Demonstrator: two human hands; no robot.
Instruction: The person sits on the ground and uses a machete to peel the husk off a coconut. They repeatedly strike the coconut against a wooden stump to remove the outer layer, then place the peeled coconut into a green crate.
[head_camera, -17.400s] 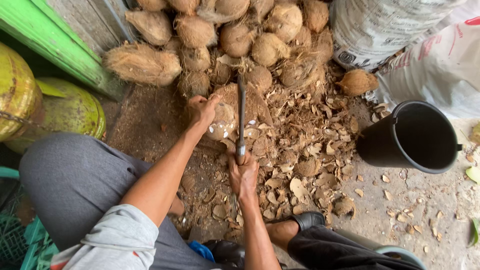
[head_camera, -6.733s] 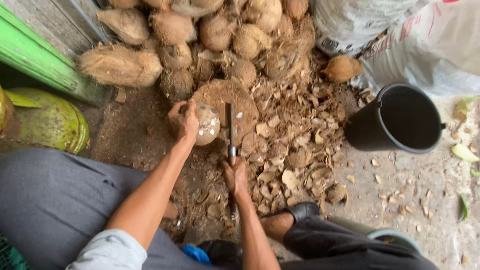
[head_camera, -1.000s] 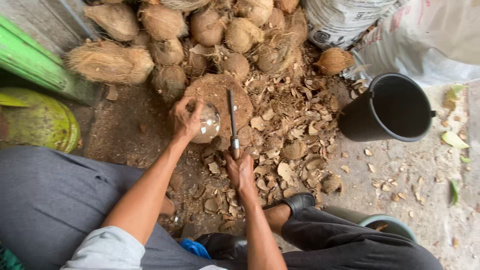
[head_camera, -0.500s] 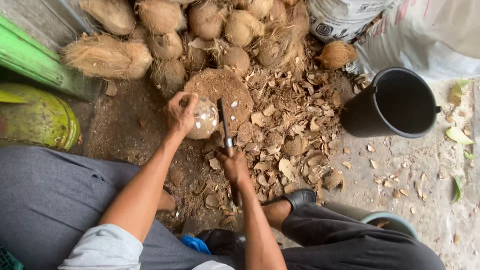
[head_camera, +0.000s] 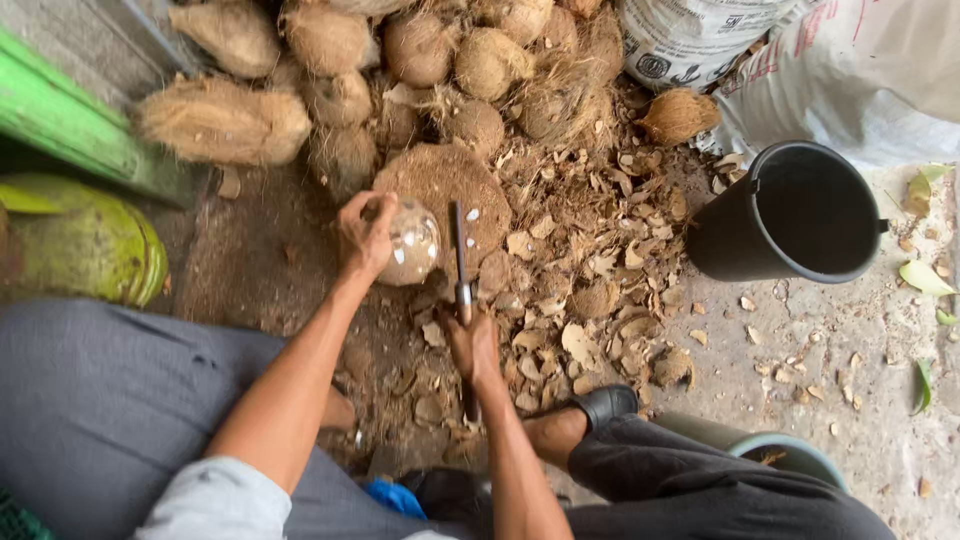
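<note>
Gripping the coconut (head_camera: 408, 240), the left hand (head_camera: 363, 232) sits just beside the blade (head_camera: 460, 250) (right hand (head_camera: 472, 345) closed on its handle); a slip could cut fingers.

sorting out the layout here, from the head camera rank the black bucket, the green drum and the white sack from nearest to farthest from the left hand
1. Green drum: to the side of the left hand, at the frame's left edge, nearest.
2. Black bucket: across the shell litter, on the opposite side.
3. White sack: top of the frame, beyond the bucket; roughly as far as the bucket, too close to call.
</note>
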